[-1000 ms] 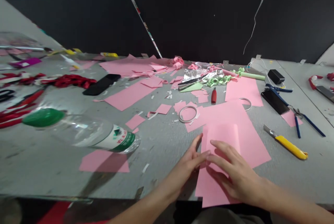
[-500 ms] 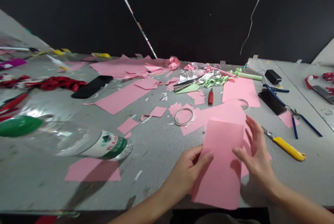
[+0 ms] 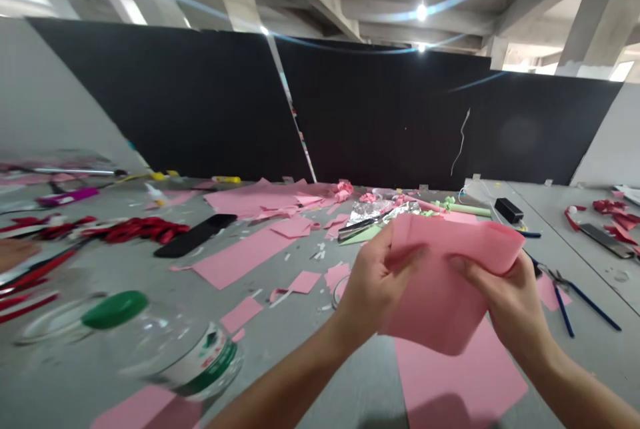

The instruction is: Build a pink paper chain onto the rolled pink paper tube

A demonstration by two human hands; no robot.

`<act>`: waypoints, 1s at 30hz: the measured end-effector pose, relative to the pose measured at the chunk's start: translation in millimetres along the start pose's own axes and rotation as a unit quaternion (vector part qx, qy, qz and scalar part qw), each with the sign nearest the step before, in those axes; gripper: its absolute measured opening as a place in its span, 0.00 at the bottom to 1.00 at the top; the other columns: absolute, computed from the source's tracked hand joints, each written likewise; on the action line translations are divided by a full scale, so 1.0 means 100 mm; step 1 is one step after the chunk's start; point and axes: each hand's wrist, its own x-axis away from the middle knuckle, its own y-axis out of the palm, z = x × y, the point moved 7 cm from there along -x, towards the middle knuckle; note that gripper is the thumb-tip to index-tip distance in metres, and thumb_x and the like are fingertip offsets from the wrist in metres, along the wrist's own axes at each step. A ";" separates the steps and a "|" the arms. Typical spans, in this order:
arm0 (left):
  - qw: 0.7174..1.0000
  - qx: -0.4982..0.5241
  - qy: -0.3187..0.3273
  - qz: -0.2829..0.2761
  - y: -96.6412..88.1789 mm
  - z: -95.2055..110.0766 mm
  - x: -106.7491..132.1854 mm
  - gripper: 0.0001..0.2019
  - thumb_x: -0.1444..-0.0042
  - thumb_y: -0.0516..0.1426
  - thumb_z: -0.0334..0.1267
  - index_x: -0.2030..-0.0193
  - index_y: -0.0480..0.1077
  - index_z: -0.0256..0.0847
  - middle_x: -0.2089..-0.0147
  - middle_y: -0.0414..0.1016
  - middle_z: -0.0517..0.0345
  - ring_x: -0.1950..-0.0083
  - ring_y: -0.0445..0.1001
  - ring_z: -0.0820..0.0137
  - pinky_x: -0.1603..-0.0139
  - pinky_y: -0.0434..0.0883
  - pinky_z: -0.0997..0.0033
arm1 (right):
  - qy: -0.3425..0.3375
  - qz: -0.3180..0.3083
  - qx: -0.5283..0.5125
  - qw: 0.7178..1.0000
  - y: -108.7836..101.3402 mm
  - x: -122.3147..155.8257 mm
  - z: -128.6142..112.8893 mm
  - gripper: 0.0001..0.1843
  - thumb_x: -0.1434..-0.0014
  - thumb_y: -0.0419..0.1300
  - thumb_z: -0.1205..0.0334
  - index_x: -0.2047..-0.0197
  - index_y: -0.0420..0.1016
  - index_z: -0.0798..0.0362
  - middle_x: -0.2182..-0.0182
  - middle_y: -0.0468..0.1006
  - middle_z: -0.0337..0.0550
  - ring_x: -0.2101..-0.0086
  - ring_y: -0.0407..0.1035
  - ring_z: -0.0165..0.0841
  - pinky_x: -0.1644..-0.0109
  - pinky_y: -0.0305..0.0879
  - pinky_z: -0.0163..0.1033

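Note:
A sheet of pink paper (image 3: pixel 440 295) is held up above the table between both hands, its top edge bent over. My left hand (image 3: pixel 373 275) pinches its left side, thumb on the near face. On the right side my right hand (image 3: pixel 510 295) grips the paper, thumb pressed on the front and fingers behind it, mostly hidden. Another pink sheet (image 3: pixel 465 375) lies flat on the table underneath. Behind the held paper, a white ring (image 3: pixel 338 290) is partly covered.
A clear plastic bottle (image 3: pixel 175 349) with a green cap lies at left. Further back are a black phone-like slab (image 3: pixel 196 235), pink scraps (image 3: pixel 250 252), crumpled foil (image 3: pixel 367 210) and scissors (image 3: pixel 360 227). Blue-handled pliers (image 3: pixel 565 289) rest at right. A black panel (image 3: pixel 380 115) stands behind.
Both hands have lifted the pink paper off the table and tilted it. My right hand has closed on its right side, and the paper now bends. The view has tipped upward.

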 end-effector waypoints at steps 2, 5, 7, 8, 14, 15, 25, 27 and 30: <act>0.999 -0.017 0.040 0.031 -0.03 0.08 -0.06 0.14 0.31 0.62 0.49 0.52 0.80 0.40 0.63 0.79 0.57 0.61 0.76 0.64 0.61 0.73 0.69 | -0.060 -0.001 0.014 0.998 0.04 -0.01 -0.15 0.21 0.44 0.77 0.48 0.52 0.85 0.50 0.56 0.88 0.51 0.57 0.81 0.49 0.56 0.82 0.49; 0.999 0.002 0.044 0.025 -0.03 0.08 -0.05 0.15 0.28 0.59 0.50 0.52 0.80 0.40 0.65 0.76 0.58 0.65 0.72 0.67 0.64 0.70 0.71 | -0.082 -0.035 -0.027 0.996 0.09 -0.02 -0.21 0.20 0.43 0.78 0.50 0.50 0.85 0.49 0.52 0.88 0.52 0.54 0.81 0.49 0.53 0.81 0.48; 0.999 0.033 0.034 0.009 -0.02 0.07 -0.02 0.16 0.26 0.58 0.51 0.53 0.79 0.40 0.65 0.75 0.58 0.65 0.70 0.68 0.66 0.69 0.72 | -0.045 -0.066 -0.073 0.994 0.10 -0.03 -0.16 0.22 0.43 0.78 0.48 0.49 0.85 0.49 0.52 0.88 0.53 0.55 0.82 0.49 0.56 0.81 0.47; 0.998 0.056 0.026 -0.004 -0.01 0.07 0.00 0.16 0.26 0.57 0.51 0.54 0.78 0.41 0.65 0.74 0.59 0.66 0.70 0.69 0.66 0.68 0.72 | -0.020 -0.072 -0.084 0.994 0.09 -0.04 -0.11 0.23 0.44 0.78 0.48 0.50 0.85 0.50 0.54 0.88 0.53 0.58 0.82 0.49 0.59 0.81 0.46; 0.982 0.184 -0.018 -0.023 0.11 -0.02 0.08 0.13 0.25 0.58 0.52 0.55 0.70 0.44 0.68 0.68 0.64 0.70 0.65 0.73 0.70 0.67 0.76 | 0.008 0.025 -0.001 1.000 -0.11 -0.02 0.02 0.20 0.49 0.80 0.47 0.69 0.82 0.53 0.73 0.80 0.45 0.73 0.72 0.37 0.75 0.70 0.37; 0.982 0.188 -0.022 -0.013 0.12 -0.05 0.09 0.14 0.25 0.58 0.52 0.55 0.69 0.45 0.68 0.68 0.65 0.71 0.64 0.74 0.71 0.66 0.77 | -0.003 0.031 0.010 0.999 -0.10 -0.01 0.01 0.20 0.49 0.80 0.46 0.70 0.82 0.53 0.74 0.79 0.44 0.74 0.71 0.36 0.75 0.70 0.37; 0.987 0.156 -0.017 0.023 0.12 -0.15 0.10 0.17 0.25 0.57 0.56 0.58 0.67 0.44 0.64 0.70 0.62 0.68 0.65 0.72 0.67 0.69 0.75 | -0.072 0.042 0.051 0.995 -0.05 0.06 -0.13 0.16 0.45 0.77 0.48 0.68 0.84 0.52 0.74 0.81 0.44 0.74 0.72 0.36 0.75 0.72 0.37; 0.991 0.130 -0.015 0.040 0.09 -0.16 0.10 0.18 0.26 0.57 0.57 0.59 0.68 0.44 0.66 0.68 0.62 0.69 0.64 0.72 0.69 0.67 0.74 | -0.074 0.041 0.042 0.996 -0.04 0.06 -0.13 0.16 0.46 0.77 0.48 0.69 0.83 0.52 0.75 0.81 0.44 0.75 0.71 0.35 0.75 0.72 0.37; 0.993 0.093 -0.019 0.066 0.06 -0.19 0.10 0.20 0.27 0.58 0.58 0.61 0.68 0.44 0.67 0.67 0.61 0.70 0.63 0.71 0.72 0.65 0.74 | -0.078 0.043 0.039 0.995 -0.04 0.06 -0.15 0.16 0.46 0.78 0.49 0.69 0.83 0.52 0.75 0.81 0.43 0.75 0.72 0.35 0.75 0.72 0.37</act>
